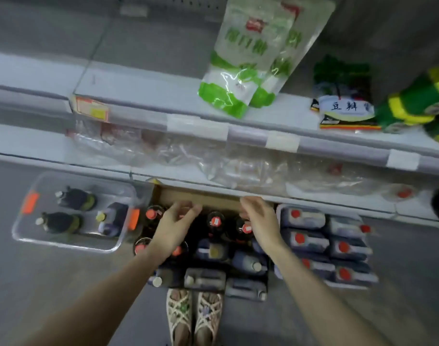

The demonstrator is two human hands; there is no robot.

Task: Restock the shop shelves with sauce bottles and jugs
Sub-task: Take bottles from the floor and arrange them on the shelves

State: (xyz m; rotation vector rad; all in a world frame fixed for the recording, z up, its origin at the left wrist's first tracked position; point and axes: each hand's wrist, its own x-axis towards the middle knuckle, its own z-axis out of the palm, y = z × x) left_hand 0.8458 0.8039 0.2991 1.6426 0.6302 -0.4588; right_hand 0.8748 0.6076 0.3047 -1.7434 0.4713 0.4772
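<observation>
Sauce bottles (214, 222) with red caps stand upright in an open cardboard box (201, 196) on the floor, tucked against the lowest shelf (63, 148), presumably so stock lifts straight up; to the left a clear plastic bin (26, 221) keeps three dark bottles lying on their sides; the left hand (174, 227) hovers over the box, fingers loosely curled and empty; the right hand (259, 221) likewise spread, holding nothing; further right, jugs (303, 239) with red caps lie packed in rows, ready for shelving.
</observation>
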